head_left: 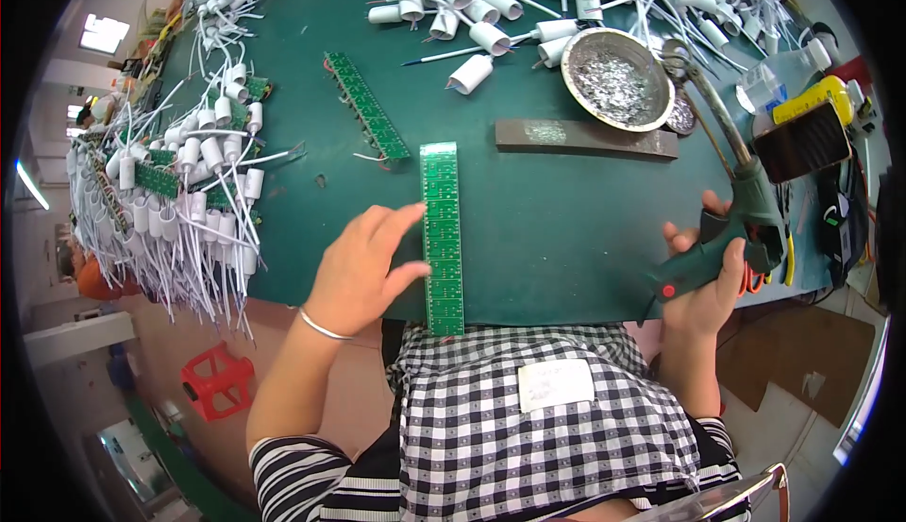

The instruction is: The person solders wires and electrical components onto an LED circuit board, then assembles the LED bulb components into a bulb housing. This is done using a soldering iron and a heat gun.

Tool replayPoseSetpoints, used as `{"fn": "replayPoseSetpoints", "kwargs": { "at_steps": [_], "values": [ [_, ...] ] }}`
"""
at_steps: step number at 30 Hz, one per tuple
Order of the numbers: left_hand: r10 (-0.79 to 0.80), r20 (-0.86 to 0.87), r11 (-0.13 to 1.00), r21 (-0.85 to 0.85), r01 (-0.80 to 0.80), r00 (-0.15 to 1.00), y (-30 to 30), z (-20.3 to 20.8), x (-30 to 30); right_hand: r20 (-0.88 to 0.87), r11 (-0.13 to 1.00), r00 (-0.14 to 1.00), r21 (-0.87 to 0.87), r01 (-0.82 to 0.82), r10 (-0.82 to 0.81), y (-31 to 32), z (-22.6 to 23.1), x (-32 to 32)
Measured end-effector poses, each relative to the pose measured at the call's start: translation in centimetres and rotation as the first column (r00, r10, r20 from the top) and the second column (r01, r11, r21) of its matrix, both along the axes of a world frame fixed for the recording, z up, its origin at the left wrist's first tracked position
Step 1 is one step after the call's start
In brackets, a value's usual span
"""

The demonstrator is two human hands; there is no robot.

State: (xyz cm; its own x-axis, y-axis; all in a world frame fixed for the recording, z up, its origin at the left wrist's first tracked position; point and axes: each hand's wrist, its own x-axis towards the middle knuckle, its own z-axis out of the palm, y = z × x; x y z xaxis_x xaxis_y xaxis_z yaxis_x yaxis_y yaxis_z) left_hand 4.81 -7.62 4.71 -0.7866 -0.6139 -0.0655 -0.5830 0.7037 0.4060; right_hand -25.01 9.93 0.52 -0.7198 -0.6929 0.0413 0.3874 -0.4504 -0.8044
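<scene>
Green bench (547, 239) spreads before you.
Your left grip (360, 267) gapes, empty, at the edge of a circuit strip (443, 248); your right grip (706, 305) wraps a pistol-shaped tool (753, 203).

Green board (443, 244), black-and-white checked apron (472, 442)

Head fisheye looks down onto green tabletop (543, 239).
</scene>
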Motion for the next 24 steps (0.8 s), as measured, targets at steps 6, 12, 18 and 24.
{"fn": "replayPoseSetpoints", "kwargs": {
  "at_steps": [6, 12, 18, 24],
  "values": [
    [-0.258, 0.021, 0.964, 0.066, 0.256, 0.966, -0.1, -2.1, -0.7, 0.007, 0.999, 0.999, 0.009, 0.031, -0.031, -0.1, -0.1, -0.3],
    [-0.020, -0.040, 0.994, -0.106, 0.016, 0.999, 3.8, -3.2, -5.0, 0.002, 0.999, 0.999, 0.029, 0.034, -0.034, -1.1, 0.6, 0.3],
    [-0.110, -0.179, 0.971, -0.230, 0.067, 0.978, -1.3, -0.2, -7.5, -0.005, 0.996, 0.996, 0.034, 0.085, -0.084, -1.1, 1.2, -0.7],
    [-0.168, -0.182, 0.968, -0.217, 0.127, 0.969, -5.9, -3.1, -14.0, -0.018, 0.995, 0.996, 0.028, 0.092, -0.091, -1.3, 1.8, -0.3]
  ]
}}
